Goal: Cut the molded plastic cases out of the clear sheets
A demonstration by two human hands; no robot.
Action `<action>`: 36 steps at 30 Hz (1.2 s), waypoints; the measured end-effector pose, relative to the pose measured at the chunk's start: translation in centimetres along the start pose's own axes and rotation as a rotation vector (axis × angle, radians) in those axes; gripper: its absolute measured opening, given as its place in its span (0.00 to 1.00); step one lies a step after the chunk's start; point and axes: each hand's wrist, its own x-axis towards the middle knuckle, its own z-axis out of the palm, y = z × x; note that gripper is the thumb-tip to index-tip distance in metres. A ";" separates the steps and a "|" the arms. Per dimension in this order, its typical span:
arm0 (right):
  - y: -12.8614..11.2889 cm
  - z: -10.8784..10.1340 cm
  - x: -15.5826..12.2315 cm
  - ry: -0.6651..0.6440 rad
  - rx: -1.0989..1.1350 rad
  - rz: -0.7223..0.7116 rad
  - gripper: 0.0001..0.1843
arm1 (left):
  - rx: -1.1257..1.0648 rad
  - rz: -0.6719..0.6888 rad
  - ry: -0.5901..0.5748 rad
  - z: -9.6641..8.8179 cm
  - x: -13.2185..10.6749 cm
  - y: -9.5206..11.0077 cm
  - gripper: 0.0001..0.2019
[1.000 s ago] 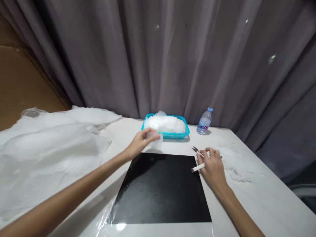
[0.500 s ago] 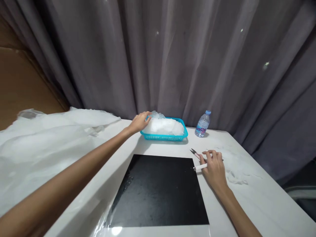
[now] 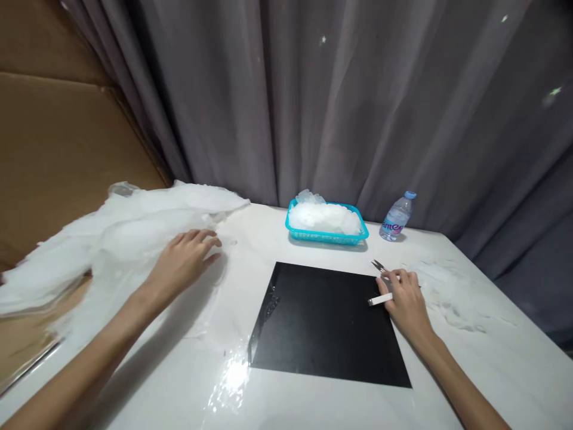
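My left hand (image 3: 188, 257) is open, fingers loosely spread, by the right edge of a large pile of white, fluffy sheet wadding (image 3: 134, 230). Nothing shows in its fingers. On the right, my right hand (image 3: 405, 298) is closed around what looks like a white lighter (image 3: 381, 299), its metal end pointing left over the black mat (image 3: 326, 328). Thread snips (image 3: 378, 266) lie at that hand's fingertips, blades pointing away and left; their handles are hidden behind the fingers. A turquoise basket (image 3: 326, 237) behind the mat holds white fluffy material (image 3: 324, 218).
A water bottle (image 3: 397, 218) with a blue cap stands right of the basket. Thin white scraps (image 3: 456, 310) lie on the white table (image 3: 250, 239) beyond my right hand. Cardboard (image 3: 58, 131) rises at the left, and a grey curtain (image 3: 304, 107) hangs behind.
My left hand has left the basket's left end and moved left and nearer, to the wadding. The view has turned left. My right hand stays by the mat's right edge.
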 end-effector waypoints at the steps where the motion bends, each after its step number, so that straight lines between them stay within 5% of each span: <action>1: 0.0 0.1 -0.1 -0.002 0.002 -0.005 0.20 | 0.015 0.000 0.001 0.0 -0.3 0.3 0.16; 8: 0.2 0.3 -0.2 -0.002 0.013 0.012 0.20 | 0.093 -0.080 -0.023 -0.2 -0.2 2.1 0.21; 13: 0.4 0.4 -0.3 -0.023 0.030 0.035 0.20 | 0.066 -0.130 -0.079 -0.2 -0.1 2.5 0.16; 17: 0.2 0.5 -0.3 -0.028 0.031 0.055 0.19 | -0.034 -0.110 -0.036 -0.8 1.9 3.4 0.18; 22: -0.2 0.6 -0.1 -0.017 0.043 0.065 0.17 | -0.310 -0.076 -0.015 -1.0 11.2 5.6 0.18; 26: -0.3 0.8 0.2 -0.019 0.043 0.069 0.13 | -0.576 -0.087 -0.077 0.4 21.2 8.1 0.14; 29: -0.5 1.0 0.4 -0.019 0.071 0.084 0.10 | -0.722 -0.128 -0.124 1.8 26.7 9.8 0.17; 32: -0.6 1.1 0.7 -0.027 0.122 0.104 0.08 | -0.836 -0.151 -0.118 2.7 29.3 11.0 0.17; 36: -0.7 0.8 1.2 -0.032 0.176 0.139 0.08 | -0.993 -0.130 0.015 1.9 29.5 11.7 0.13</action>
